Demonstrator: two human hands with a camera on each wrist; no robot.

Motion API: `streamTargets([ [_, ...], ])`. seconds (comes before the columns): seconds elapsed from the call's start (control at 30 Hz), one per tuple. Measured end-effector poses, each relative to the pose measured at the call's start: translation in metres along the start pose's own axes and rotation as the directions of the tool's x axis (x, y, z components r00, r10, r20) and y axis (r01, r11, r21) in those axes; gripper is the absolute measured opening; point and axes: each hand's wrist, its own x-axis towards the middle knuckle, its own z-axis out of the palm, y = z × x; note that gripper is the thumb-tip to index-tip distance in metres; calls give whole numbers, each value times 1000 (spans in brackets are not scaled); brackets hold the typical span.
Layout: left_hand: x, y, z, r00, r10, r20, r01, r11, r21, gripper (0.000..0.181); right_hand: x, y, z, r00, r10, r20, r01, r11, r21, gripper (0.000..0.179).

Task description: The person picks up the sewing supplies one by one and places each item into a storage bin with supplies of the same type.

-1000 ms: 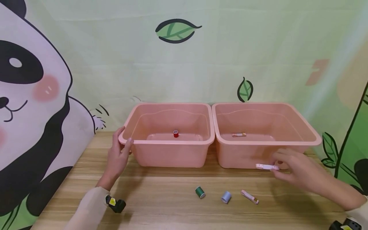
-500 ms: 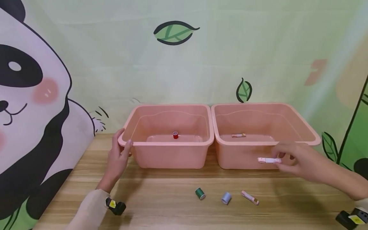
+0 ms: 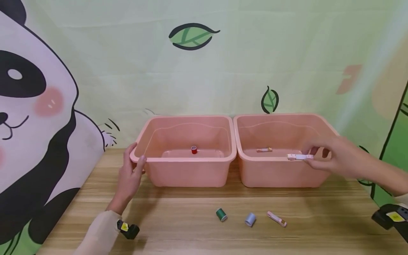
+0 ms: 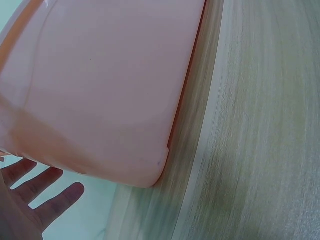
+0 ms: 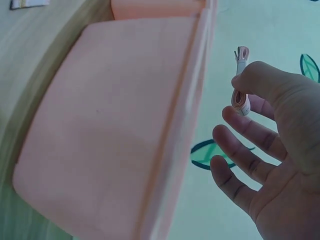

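My right hand [image 3: 334, 156] pinches a folded measuring tape [image 3: 300, 157] between thumb and forefinger, over the front rim of the right pink bin [image 3: 280, 173]. In the right wrist view the tape [image 5: 241, 82] shows its coiled end and a pale band, with the other fingers spread. At its front left corner, the left pink bin [image 3: 188, 173] is held by my left hand [image 3: 130, 177], thumb on the rim and fingers along the outer side. A red thread spool [image 3: 193, 150] stands in the left bin; another folded tape [image 3: 264, 150] lies in the right bin.
On the wooden table [image 3: 178, 223] before the bins lie a green thread spool [image 3: 221, 214], a light blue spool [image 3: 250, 219] and one more folded tape [image 3: 276, 219]. A printed panda backdrop [image 3: 127, 71] stands right behind the bins.
My right hand has risen with the folded measuring tape from in front of the right bin's wall to rim height. The left hand keeps its place on the left bin.
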Motion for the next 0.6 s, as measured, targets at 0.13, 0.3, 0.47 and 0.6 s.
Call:
streamTargets([
  [0.13,0,2,1,1000,-15,2,15,1000,3,65,10,6,-7,1000,4,-5,-4,999,-32,33],
  [0.3,-1,5,1,1000,-17,1,17,1000,-10,65,23,14,-13,999,-36,-30,34,998,-56,37],
  [0.47,0,0,1,1000,-7,-2,7,1000,-2,64,29,20,-19,1000,-23,-15,22,996,-89,35],
  [0.6,1,-5,2,1000,8,-15,-8,1000,4,63,35,23,-24,1000,10,6,-9,996,-92,30],
])
